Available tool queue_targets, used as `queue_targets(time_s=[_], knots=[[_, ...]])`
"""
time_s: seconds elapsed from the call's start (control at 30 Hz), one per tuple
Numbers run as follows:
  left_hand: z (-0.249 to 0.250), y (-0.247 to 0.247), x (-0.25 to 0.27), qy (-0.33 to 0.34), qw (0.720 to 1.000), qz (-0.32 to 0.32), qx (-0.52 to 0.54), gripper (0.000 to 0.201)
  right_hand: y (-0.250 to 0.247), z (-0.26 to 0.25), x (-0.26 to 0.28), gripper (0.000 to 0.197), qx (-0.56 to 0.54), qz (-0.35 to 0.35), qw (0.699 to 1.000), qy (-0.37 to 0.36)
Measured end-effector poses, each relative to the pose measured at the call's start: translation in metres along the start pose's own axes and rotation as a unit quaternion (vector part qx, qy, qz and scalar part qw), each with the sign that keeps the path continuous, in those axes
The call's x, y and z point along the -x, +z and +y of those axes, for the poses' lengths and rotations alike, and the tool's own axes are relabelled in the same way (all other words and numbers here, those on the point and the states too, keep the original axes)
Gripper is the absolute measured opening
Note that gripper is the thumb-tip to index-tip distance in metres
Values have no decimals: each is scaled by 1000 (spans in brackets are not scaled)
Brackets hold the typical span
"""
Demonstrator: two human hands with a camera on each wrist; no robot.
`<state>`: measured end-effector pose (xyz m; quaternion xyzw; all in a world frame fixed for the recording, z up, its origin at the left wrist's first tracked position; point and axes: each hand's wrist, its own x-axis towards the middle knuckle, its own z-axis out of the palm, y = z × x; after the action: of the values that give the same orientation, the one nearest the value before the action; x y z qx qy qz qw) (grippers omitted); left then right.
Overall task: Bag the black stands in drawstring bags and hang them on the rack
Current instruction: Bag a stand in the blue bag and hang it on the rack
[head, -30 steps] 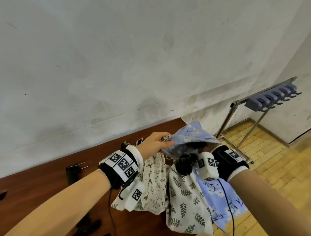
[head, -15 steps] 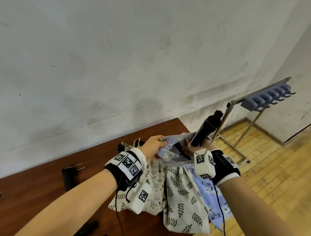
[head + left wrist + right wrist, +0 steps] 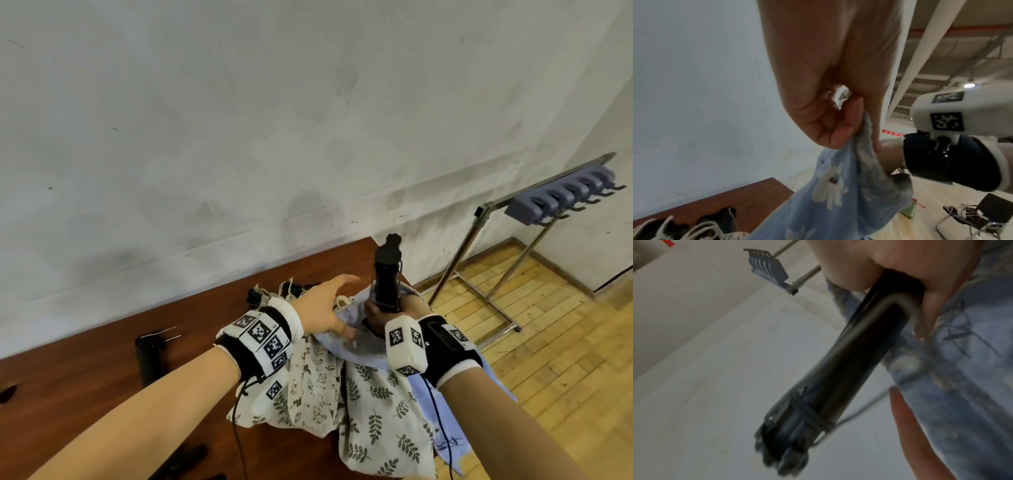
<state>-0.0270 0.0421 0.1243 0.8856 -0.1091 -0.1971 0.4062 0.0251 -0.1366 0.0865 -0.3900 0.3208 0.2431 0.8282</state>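
Your right hand (image 3: 394,310) grips a black stand (image 3: 387,274) by its lower end, holding it upright just above the mouth of a blue flowered bag (image 3: 356,329). Your left hand (image 3: 322,308) pinches the gathered rim of that bag between thumb and curled fingers (image 3: 840,134) (the wrist view shows the cloth bunched there). Below both hands, two more printed bags (image 3: 376,411) drape over the edge of the brown counter (image 3: 85,377). Another black stand (image 3: 149,356) lies on the counter left of your left hand. The rack (image 3: 548,202) with its grey hooks stands on the wooden floor, well off to the right of your right hand.
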Motion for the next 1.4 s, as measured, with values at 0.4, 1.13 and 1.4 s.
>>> queue_targets(time_s=[0.4, 1.13, 1.4], knots=[[6, 8, -26, 3, 988, 25, 150, 56, 6, 12, 6, 34, 30, -110, 988, 106], [16, -3, -65, 5, 998, 57, 18, 42, -87, -32, 7, 29, 619, 0, 784, 52], [29, 2, -67, -28, 987, 159, 26, 21, -74, -65, 45, 31, 638, 36, 755, -146]])
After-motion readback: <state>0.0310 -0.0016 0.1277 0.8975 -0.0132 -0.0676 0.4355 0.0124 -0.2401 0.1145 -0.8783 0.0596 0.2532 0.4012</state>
